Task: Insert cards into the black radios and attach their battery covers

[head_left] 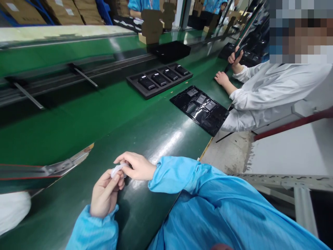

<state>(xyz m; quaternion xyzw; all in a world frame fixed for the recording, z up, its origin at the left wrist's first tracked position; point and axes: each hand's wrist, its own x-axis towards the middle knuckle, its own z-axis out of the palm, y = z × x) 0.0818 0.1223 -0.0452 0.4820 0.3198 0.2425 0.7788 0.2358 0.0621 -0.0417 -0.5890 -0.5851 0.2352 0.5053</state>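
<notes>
Over the green worktable [145,139], my two hands meet at a small bundle of thin, whitish, translucent material [118,169]. Its exact kind is hard to make out; it looks like crumpled clear plastic or a coiled thin cable. My left hand [106,191] pinches it from below between thumb and fingers. From the right, my right hand [137,166] reaches in with bent fingers closed on the same bundle. Some of its fingertips are hidden behind it.
Farther along lie a black foam tray [148,93] with several black devices and a glossy black plastic tray [205,114] with several grey pieces. At right a co-worker in a white sleeve [255,86] holds a dark tool. A metal guide rail [65,165] juts in from the left.
</notes>
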